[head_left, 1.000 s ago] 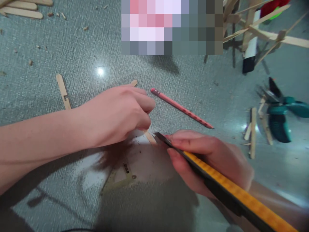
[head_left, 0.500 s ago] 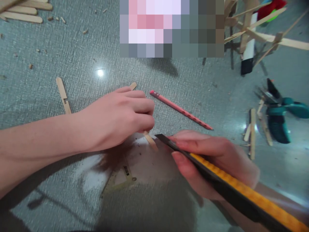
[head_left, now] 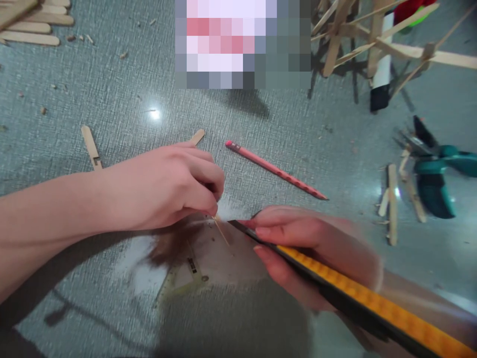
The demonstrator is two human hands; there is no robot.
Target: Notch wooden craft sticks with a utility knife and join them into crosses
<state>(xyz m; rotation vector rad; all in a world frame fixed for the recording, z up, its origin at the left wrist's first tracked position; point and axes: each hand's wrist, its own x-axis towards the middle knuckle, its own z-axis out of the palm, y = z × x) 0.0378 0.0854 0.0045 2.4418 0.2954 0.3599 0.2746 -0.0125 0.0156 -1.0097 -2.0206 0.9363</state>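
Note:
My left hand is closed on a thin wooden stick, whose narrow end sticks out below the fingers, turned edge-on. In my right hand is a yellow and black utility knife, its dark blade pointing left, close to the stick's end but apart from it. Under the hands lies a clear triangular ruler. A pink pencil rests beyond both hands. One notched stick lies behind my left forearm, and the rounded tip of another stick shows past my left knuckles.
Wooden sticks are piled at the top left. At the right lie teal-handled pliers beside several stick pieces. A stick structure and a white marker are at the top right. Small chips dot the grey table.
The stick in my left hand has turned from its flat face to its edge. Both hands and the knife have shifted slightly left, and the knife tip sits a little lower.

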